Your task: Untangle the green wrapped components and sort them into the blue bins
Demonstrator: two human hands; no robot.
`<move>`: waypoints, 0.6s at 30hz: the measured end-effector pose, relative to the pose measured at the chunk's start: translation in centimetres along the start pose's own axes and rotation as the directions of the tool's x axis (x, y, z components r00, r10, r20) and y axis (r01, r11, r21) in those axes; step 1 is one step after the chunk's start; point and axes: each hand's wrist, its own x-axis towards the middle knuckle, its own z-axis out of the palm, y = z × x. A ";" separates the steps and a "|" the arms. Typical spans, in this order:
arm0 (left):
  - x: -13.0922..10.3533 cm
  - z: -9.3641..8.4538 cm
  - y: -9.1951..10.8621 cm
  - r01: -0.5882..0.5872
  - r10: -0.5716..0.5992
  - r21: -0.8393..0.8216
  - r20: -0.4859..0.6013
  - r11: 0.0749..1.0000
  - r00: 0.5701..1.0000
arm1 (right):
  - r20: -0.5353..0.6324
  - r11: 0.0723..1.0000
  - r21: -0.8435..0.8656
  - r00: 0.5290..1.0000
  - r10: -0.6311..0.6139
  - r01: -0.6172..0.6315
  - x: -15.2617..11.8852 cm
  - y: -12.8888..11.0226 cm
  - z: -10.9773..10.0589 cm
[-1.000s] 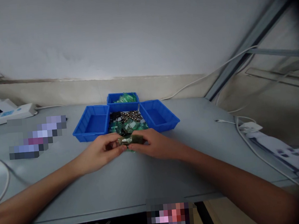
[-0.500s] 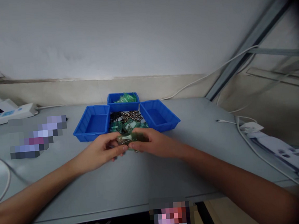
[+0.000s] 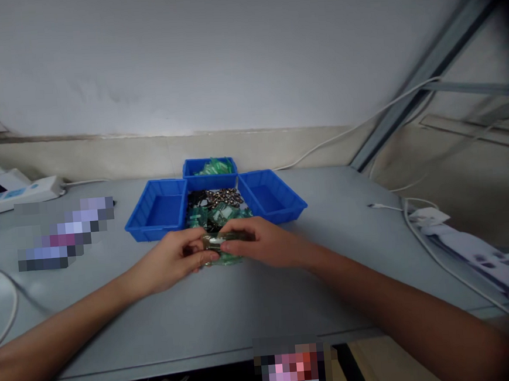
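Note:
My left hand and my right hand pinch a small see-through greenish plastic packet between them, one at each end. Something pale and shiny shows in it, too small to name. Under the fingers more green plastic shows; I cannot tell whether it is held or lies on the table. Just beyond my hands lies a heap of green plastic pieces, with shiny metal pieces and dark pieces behind them.
Blue bins flank the heap: a left bin and a right bin. Behind stands a smaller blue bin with green plastic pieces. A power strip lies at the far left, and white cables run along the right of the grey table.
The packet has tipped to lie flatter between my fingers, and more green plastic shows below it. My hands have barely shifted.

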 end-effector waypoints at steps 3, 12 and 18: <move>-0.1 0.0 0.0 -0.008 0.008 0.022 0.009 1.000 1.000 | -0.001 1.000 0.010 1.000 0.006 -0.006 0.0 0.1 0.1; 0.0 -0.1 0.3 -0.005 0.004 0.031 0.010 1.000 1.000 | -0.036 0.998 -0.055 0.999 -0.011 0.009 0.0 0.2 0.1; 0.0 -0.1 0.1 -0.009 0.009 0.054 0.006 0.999 1.000 | 0.009 1.000 0.005 1.000 0.011 -0.011 -0.1 0.2 -0.4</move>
